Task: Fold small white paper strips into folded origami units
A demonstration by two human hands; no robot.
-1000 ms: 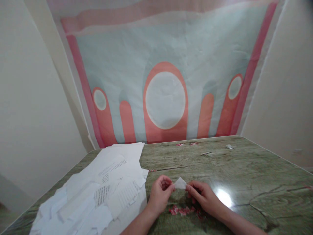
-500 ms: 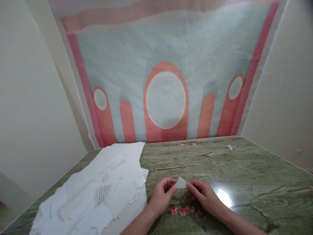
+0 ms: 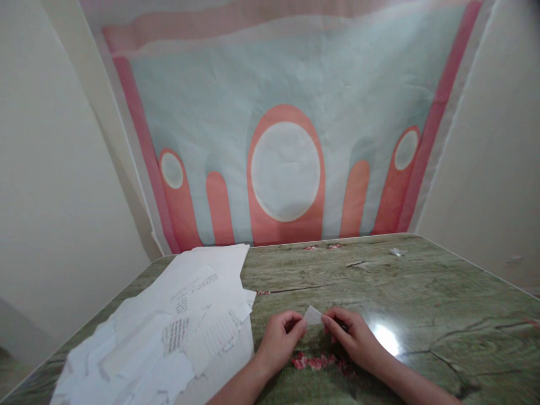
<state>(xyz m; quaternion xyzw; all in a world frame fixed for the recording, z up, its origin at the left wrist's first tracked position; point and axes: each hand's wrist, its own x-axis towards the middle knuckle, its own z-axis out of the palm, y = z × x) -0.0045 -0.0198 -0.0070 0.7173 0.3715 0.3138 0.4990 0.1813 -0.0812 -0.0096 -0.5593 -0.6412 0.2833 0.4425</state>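
A small folded white paper piece is held just above the green patterned table, near its front edge. My left hand pinches the paper's left corner with curled fingers. My right hand pinches its right side, fingers closed. Both forearms reach in from the bottom of the view. The paper looks like a small triangle with its point upward.
A loose heap of white and printed paper sheets covers the table's left part. A tiny white scrap lies at the far right. A pink and pale-blue cloth hangs behind the table, with plain walls on both sides.
Both hands and the paper piece have sunk slightly lower toward the table; the grip is the same.
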